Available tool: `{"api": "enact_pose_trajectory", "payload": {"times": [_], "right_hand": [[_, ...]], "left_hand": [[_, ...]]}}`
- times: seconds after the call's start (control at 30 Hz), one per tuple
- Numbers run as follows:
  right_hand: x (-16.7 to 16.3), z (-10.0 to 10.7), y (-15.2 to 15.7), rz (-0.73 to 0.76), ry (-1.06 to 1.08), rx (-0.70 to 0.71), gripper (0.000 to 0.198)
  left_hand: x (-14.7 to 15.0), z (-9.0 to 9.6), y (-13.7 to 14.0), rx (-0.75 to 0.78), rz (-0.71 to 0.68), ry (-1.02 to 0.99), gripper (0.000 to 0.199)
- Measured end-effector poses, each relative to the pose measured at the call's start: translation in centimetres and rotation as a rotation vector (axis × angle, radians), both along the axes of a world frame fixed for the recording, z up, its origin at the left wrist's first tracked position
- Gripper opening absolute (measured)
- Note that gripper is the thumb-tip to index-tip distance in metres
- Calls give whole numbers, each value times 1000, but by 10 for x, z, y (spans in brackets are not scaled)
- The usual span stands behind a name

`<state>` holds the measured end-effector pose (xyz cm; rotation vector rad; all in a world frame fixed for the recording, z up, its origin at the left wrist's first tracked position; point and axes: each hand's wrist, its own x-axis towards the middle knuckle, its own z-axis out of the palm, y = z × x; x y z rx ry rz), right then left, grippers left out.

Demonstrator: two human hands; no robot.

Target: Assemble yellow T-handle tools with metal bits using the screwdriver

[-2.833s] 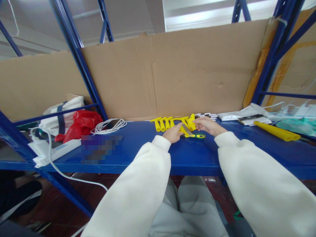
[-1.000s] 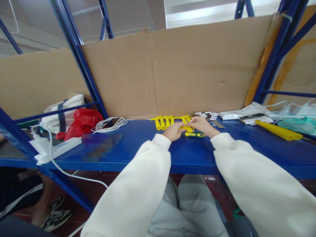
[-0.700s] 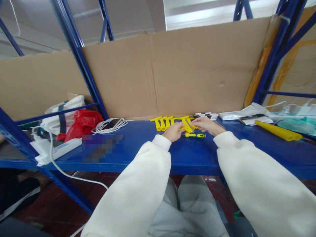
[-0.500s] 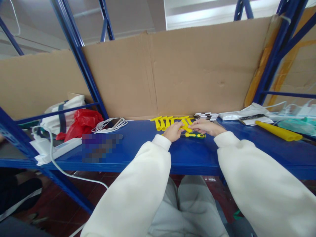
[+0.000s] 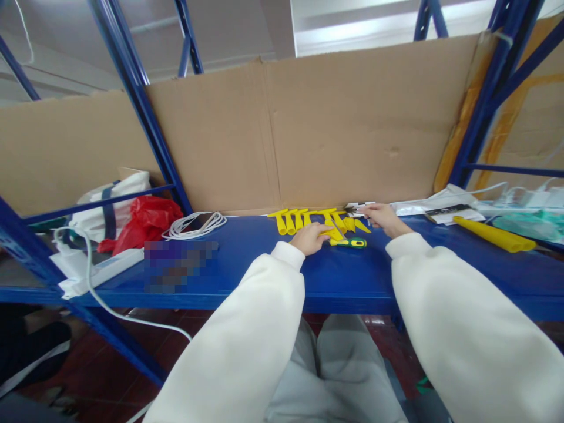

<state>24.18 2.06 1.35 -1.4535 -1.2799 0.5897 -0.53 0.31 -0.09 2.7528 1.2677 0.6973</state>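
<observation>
My left hand (image 5: pixel 309 238) is closed around a yellow T-shaped plastic piece (image 5: pixel 333 231), held low over the shelf. Just beside it lies a green-and-yellow-handled screwdriver (image 5: pixel 355 242). Farther right, my right hand (image 5: pixel 382 217) reaches to a stack of black-and-white strips (image 5: pixel 355 207), its fingers pinched together at the stack's right end; what they grip is too small to make out. A row of yellow T-shaped pieces (image 5: pixel 291 222) lies along the back, left of the strips. Small loose yellow pieces (image 5: pixel 349 224) lie between my hands.
A cardboard panel (image 5: pixel 343 129) closes off the back of the blue shelf (image 5: pixel 251 258). Coiled white cable (image 5: pixel 194 224), a red plastic bag (image 5: pixel 150 218) and a power strip (image 5: pixel 106 269) lie left. At right are a yellow tube (image 5: pixel 493 234) and white packages (image 5: pixel 440 200).
My right hand has left the yellow piece and moved right to the black-and-white strips. My left hand stays near the same spot with the yellow piece.
</observation>
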Motion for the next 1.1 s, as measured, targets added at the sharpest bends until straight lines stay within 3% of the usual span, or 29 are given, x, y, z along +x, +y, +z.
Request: {"api": "enact_pose_trajectory", "payload": {"times": [0.1, 0.23, 0.4, 0.8, 1.1], "right_hand": [[24, -9, 10, -202, -285, 34, 18], [34, -16, 11, -353, -654, -162, 34], [25, -17, 5, -280, -885, -315, 41], [22, -14, 2, -196, -1005, -381, 42], [13, -13, -1, -211, -1086, -265, 32]], "left_hand": [[1, 0, 0, -17, -9, 3, 37], [1, 0, 0, -27, -14, 14, 37], [0, -1, 1, -18, -6, 23, 35], [0, -1, 1, -13, 3, 55, 35], [0, -1, 1, -11, -4, 63, 35]]}}
